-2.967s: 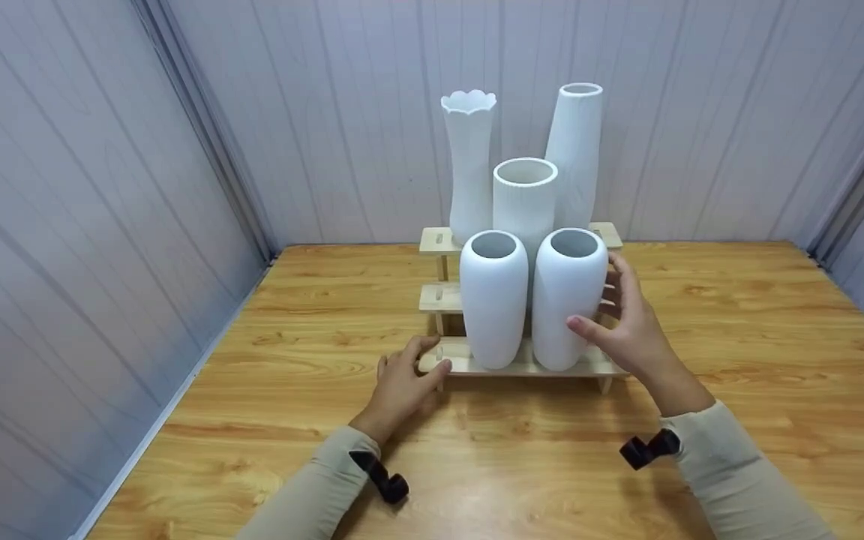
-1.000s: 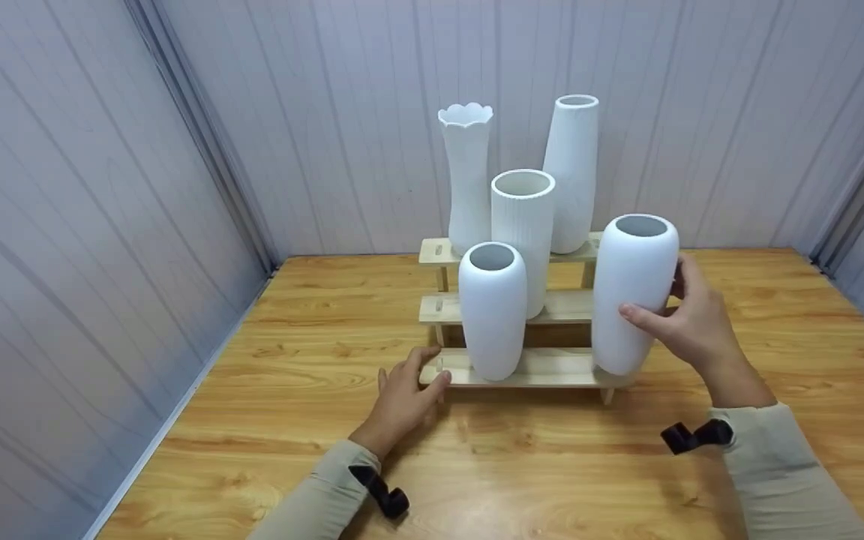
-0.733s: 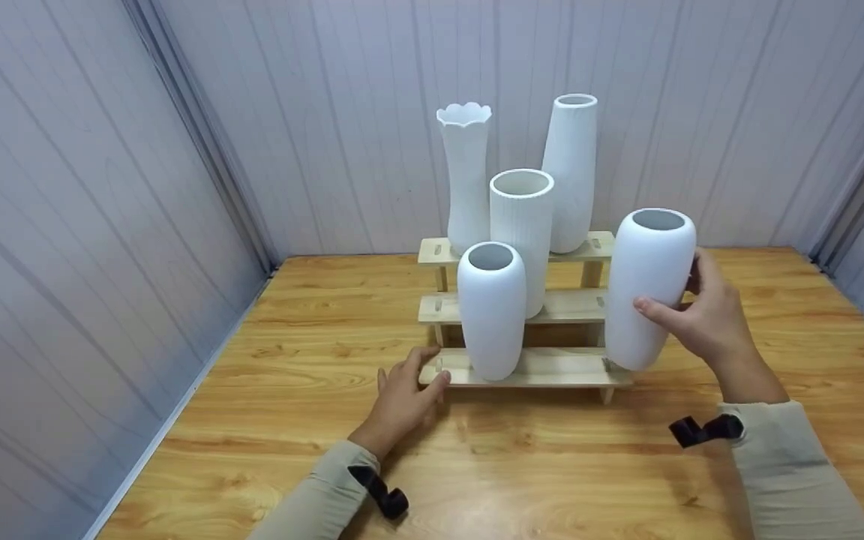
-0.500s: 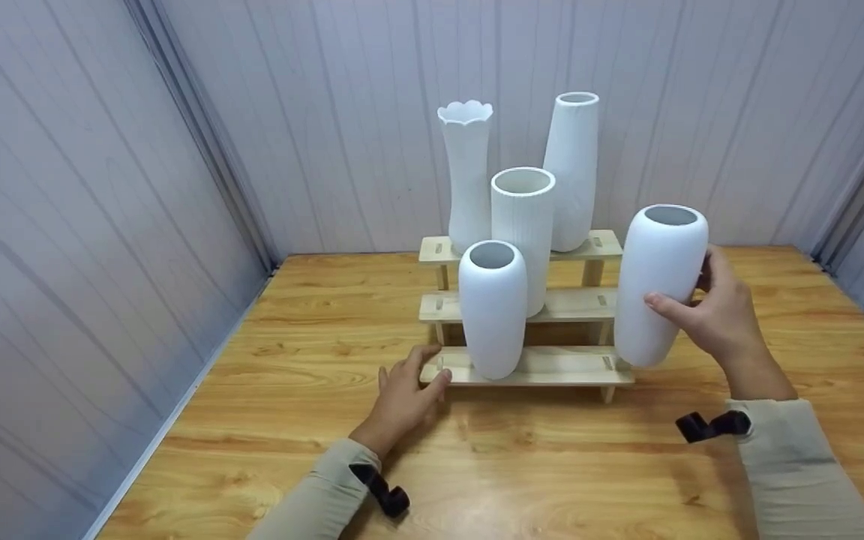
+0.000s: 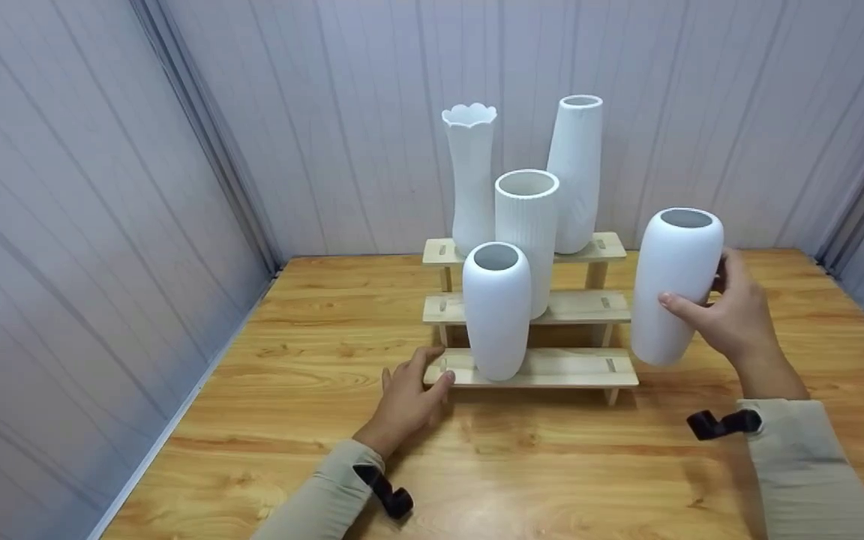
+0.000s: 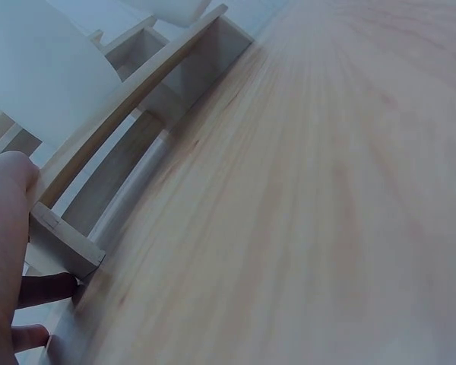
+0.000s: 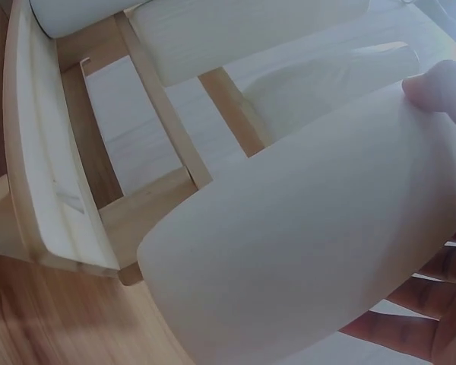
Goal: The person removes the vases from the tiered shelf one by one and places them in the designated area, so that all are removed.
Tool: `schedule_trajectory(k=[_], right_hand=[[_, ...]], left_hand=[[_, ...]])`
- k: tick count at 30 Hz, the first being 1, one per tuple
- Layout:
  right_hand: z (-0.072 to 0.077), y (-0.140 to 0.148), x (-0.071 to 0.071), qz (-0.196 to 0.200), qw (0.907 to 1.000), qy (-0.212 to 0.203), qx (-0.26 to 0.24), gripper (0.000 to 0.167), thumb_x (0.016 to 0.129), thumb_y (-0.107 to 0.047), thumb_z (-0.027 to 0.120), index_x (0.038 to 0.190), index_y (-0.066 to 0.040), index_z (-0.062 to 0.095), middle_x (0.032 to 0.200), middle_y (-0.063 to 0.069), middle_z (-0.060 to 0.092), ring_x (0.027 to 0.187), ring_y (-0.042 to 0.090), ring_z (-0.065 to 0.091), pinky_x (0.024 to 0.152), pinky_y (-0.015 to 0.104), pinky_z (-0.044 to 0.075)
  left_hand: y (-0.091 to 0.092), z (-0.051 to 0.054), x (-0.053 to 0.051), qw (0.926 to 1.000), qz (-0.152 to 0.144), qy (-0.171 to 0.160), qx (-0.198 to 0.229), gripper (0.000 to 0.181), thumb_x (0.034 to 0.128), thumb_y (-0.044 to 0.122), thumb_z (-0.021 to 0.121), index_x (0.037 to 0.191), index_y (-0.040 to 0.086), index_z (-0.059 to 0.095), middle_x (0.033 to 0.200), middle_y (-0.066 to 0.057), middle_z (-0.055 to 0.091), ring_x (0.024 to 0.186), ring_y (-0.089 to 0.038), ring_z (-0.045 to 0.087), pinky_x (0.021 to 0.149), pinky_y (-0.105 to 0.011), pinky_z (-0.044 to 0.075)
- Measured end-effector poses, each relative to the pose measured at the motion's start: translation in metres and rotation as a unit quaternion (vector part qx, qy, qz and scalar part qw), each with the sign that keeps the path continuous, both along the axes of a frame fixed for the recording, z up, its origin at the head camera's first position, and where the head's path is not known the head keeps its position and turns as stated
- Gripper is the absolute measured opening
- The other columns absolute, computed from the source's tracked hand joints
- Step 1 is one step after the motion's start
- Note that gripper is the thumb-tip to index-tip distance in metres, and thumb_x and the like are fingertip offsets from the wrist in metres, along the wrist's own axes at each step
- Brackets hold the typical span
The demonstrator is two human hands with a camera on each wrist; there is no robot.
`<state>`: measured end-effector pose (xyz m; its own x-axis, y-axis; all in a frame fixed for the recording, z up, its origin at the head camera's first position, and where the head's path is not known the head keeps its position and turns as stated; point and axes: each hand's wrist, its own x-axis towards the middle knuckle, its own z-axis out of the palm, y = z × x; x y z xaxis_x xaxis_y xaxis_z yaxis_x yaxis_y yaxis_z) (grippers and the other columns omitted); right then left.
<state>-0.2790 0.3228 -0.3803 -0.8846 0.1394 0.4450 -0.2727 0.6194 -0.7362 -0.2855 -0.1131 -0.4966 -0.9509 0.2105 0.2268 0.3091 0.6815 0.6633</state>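
A smooth white vase [image 5: 673, 289] is gripped around its right side by the right hand [image 5: 739, 319], beside the right end of the wooden three-step rack [image 5: 578, 367]. In the right wrist view the thumb lies on the near side of the held vase [image 7: 289, 228], the other fingers behind it. The left hand [image 5: 407, 397] pinches the left end of the lowest step, thumb at its front edge. A matching vase [image 5: 497, 319] stands on that step. A ribbed vase [image 5: 528, 225] is on the middle step. A scalloped vase [image 5: 471, 187] and a tapered vase [image 5: 577, 176] stand on top.
The rack stands on a wood-grain table [image 5: 312, 337]. Pale panelled walls [image 5: 372, 127] rise behind the table and at both sides. A black wrist camera [image 5: 385, 491] is on the left sleeve, another [image 5: 723, 425] on the right.
The right hand has taken its vase off the lowest step and moved it right, beyond the rack's end. The left hand has stayed at the rack's left end.
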Motion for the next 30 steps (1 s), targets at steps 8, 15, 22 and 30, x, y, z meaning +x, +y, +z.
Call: schedule_trajectory(k=[8, 15, 22, 30], right_hand=[[-0.010, 0.006, -0.007, -0.018, 0.9998, -0.006, -0.002, 0.086, 0.085, -0.031, 0.081, 0.149, -0.002, 0.033, 0.134, 0.024, 0.051, 0.114, 0.032, 0.051, 0.084, 0.045, 0.047], [-0.020, 0.009, -0.014, -0.020, 0.9995, -0.014, -0.019, 0.087, 0.086, -0.032, 0.080, 0.149, 0.001, 0.030, 0.138, 0.028, 0.048, 0.119, 0.041, 0.049, 0.092, 0.061, 0.044], [-0.032, 0.014, -0.020, -0.017, 0.9992, -0.025, -0.026, 0.089, 0.087, -0.036, 0.079, 0.149, 0.003, 0.027, 0.142, 0.031, 0.043, 0.125, 0.048, 0.046, 0.098, 0.069, 0.041], [-0.045, 0.019, -0.026, -0.025, 0.9984, -0.045, -0.025, 0.090, 0.087, -0.040, 0.077, 0.147, 0.006, 0.027, 0.142, 0.034, 0.043, 0.128, 0.049, 0.045, 0.099, 0.069, 0.040]], left_hand=[[0.001, 0.002, 0.000, 1.0000, -0.002, -0.002, 0.002, 0.052, 0.1018, 0.054, 0.052, 0.145, 0.024, 0.047, 0.147, -0.002, 0.054, 0.138, -0.038, 0.045, 0.112, -0.074, -0.002], [0.001, 0.000, -0.001, 1.0000, 0.000, -0.002, -0.002, 0.053, 0.1012, 0.054, 0.052, 0.145, 0.024, 0.048, 0.146, -0.001, 0.055, 0.138, -0.036, 0.046, 0.113, -0.071, -0.002], [0.001, 0.000, -0.001, 1.0000, 0.000, 0.000, 0.001, 0.053, 0.1010, 0.054, 0.053, 0.144, 0.024, 0.048, 0.146, -0.002, 0.056, 0.138, -0.036, 0.045, 0.114, -0.070, -0.002], [-0.001, -0.002, -0.002, 1.0000, -0.001, -0.003, -0.003, 0.053, 0.1014, 0.055, 0.051, 0.146, 0.025, 0.046, 0.132, 0.002, 0.066, 0.138, -0.037, 0.045, 0.113, -0.072, -0.003]])
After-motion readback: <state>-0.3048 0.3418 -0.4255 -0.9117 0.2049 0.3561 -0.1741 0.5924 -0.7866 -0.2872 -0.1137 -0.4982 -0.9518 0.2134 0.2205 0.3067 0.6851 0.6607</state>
